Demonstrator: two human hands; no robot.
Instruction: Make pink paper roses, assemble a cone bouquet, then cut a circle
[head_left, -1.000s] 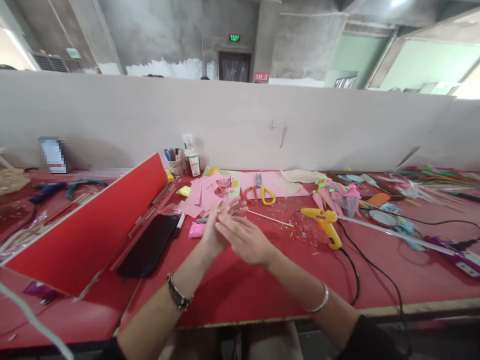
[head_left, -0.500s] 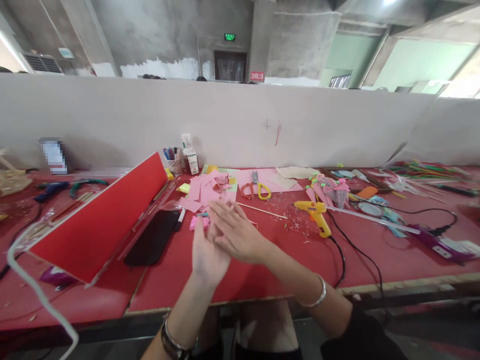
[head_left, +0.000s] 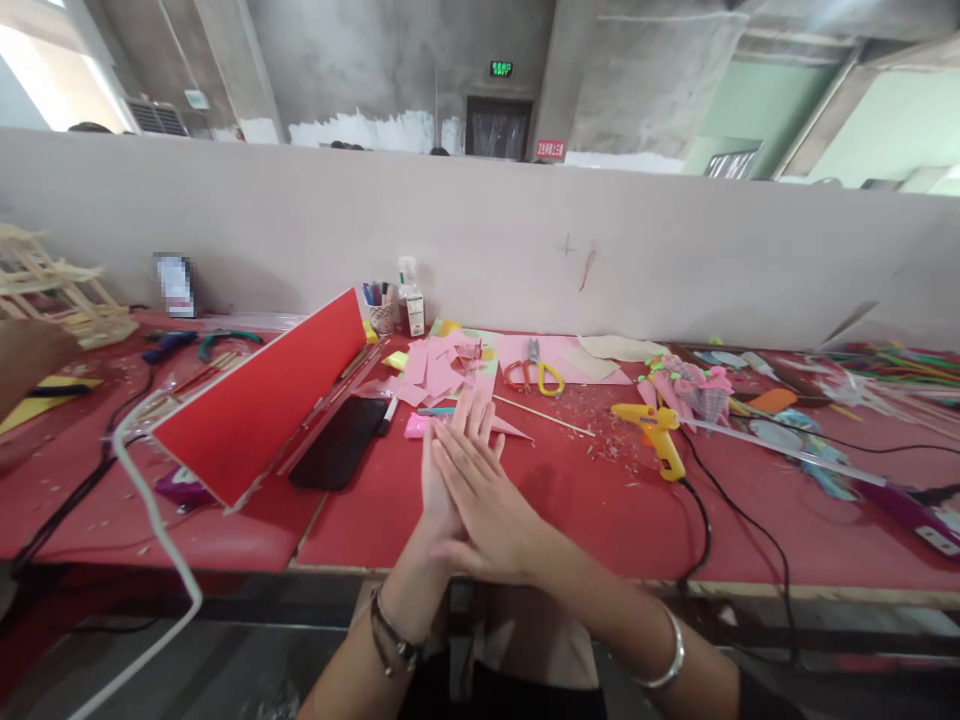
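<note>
pink packet [head_left: 416, 427] lies near left fingers [head_left: 472, 414], right fingers [head_left: 463, 455] against them.

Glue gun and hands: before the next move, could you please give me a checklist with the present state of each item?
1. Left hand and right hand together: ok, right lies over left.
2. Nothing between them: cannot tell, hidden.
3. Glue gun apart from both hands: ok.
4. Glue gun cool: cannot tell.
5. No scraps beside the glue gun: not ok, several lie there.
6. Scissors apart from both hands: ok.
</note>
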